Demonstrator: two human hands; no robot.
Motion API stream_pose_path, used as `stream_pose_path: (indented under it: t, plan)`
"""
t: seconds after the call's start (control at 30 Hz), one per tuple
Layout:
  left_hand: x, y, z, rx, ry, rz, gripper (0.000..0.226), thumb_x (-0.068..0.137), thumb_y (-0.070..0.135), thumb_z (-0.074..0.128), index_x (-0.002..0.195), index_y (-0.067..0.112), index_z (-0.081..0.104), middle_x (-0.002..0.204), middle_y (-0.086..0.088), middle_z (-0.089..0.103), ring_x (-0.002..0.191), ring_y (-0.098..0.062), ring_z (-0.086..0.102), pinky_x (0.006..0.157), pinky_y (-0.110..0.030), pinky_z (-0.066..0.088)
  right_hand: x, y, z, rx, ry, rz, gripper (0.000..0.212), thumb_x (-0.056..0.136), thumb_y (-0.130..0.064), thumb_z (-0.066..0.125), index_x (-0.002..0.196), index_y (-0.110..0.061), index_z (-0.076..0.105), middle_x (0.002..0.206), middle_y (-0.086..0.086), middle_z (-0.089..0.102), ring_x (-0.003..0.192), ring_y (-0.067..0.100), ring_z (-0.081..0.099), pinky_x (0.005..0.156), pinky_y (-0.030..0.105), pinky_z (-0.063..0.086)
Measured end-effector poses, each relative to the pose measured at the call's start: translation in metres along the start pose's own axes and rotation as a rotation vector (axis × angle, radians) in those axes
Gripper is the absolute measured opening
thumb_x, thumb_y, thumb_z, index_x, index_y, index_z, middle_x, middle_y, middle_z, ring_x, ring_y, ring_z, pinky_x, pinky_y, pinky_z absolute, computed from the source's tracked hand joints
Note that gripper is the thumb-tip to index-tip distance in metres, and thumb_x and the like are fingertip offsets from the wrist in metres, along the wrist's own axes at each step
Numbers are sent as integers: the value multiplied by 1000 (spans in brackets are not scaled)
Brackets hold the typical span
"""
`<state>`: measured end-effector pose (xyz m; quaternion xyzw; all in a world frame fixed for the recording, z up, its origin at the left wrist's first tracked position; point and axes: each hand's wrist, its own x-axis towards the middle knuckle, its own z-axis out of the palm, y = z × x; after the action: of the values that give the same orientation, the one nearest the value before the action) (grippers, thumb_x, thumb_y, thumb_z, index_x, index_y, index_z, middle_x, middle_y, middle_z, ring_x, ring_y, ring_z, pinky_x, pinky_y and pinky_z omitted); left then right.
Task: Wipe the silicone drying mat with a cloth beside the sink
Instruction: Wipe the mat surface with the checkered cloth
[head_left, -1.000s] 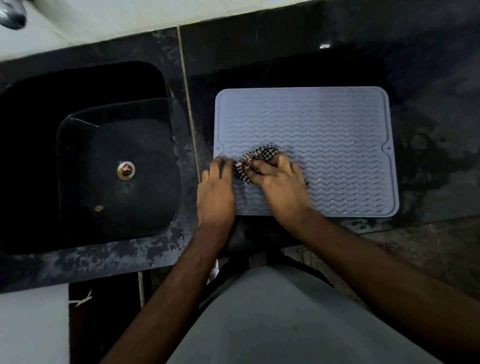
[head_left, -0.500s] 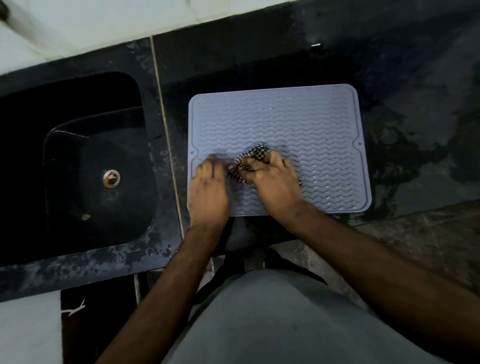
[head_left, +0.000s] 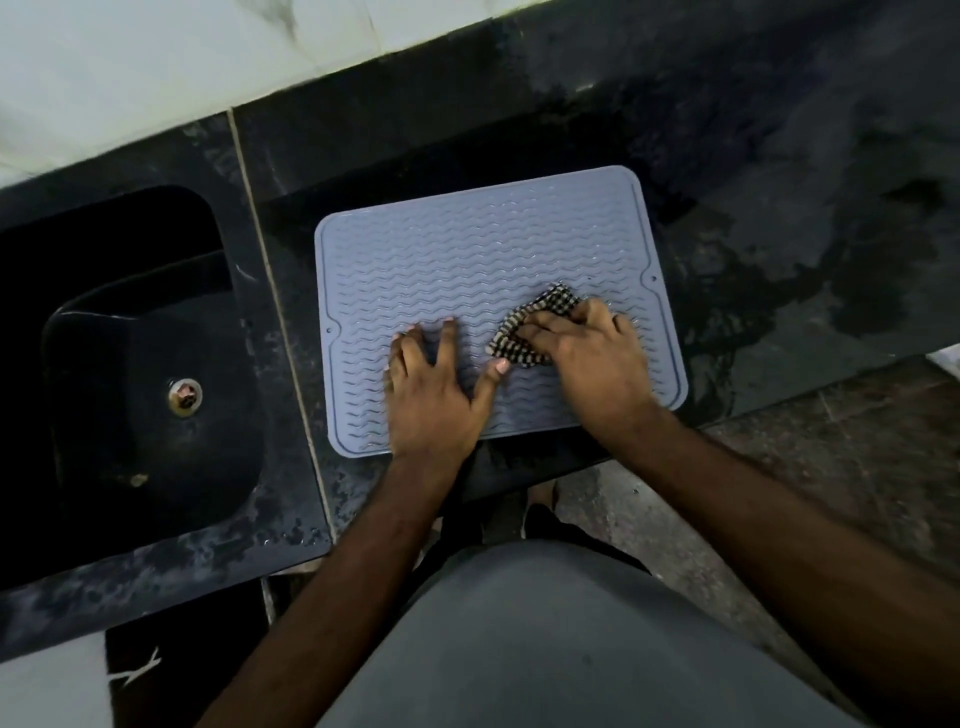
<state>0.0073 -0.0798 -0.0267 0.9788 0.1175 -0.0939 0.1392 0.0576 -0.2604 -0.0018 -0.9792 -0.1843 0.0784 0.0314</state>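
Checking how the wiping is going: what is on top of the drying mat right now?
On the drying mat: the left hand pressed flat, and the right hand gripping a checkered cloth. The ridges beneath hands and cloth are hidden.

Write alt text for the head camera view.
A person's right hand presses a checked cloth onto a grey ridged drying mat, while the left hand rests flat on it. A dark sink sits left of the mat.
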Motion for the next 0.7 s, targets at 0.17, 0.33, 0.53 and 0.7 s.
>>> stream_pose_path:
  t: [0.17, 0.33, 0.53, 0.7]
  plan:
    - [1, 18, -2, 72, -74, -73, 105, 83, 91, 29, 162, 22, 15, 163, -30, 14, 152, -45, 13, 121, -61, 21, -6, 15, -2, 6, -28, 69, 49, 99, -22, 48, 143, -42, 43, 151, -20, 39, 127, 24, 35, 97, 41, 33]
    - [11, 49, 1, 73, -189, -196, 123, 78, 94, 23, 161, 5, 1, 164, -33, -5, 152, -49, -8, 118, -71, 4, -12, 35, -8, 16, -28, 118, 43, 100, -26, 49, 140, -42, 48, 149, -20, 43, 125, 24, 38, 95, 40, 34]
    - [14, 58, 11, 113, -204, -236, 138, 73, 99, 26, 157, -3, -11, 161, -38, -14, 151, -50, -15, 118, -70, -4, -23, 56, -8, 26, -18, 223, 44, 101, -25, 43, 142, -42, 46, 147, -21, 44, 124, 23, 36, 91, 38, 33]
    - [17, 69, 8, 92, -226, -220, 127, 84, 87, 37, 156, -6, -10, 161, -37, -14, 151, -49, -13, 122, -64, -1, -35, 62, -4, 3, -44, 327, 48, 102, -21, 35, 149, -30, 36, 153, -12, 39, 126, 27, 36, 92, 41, 36]
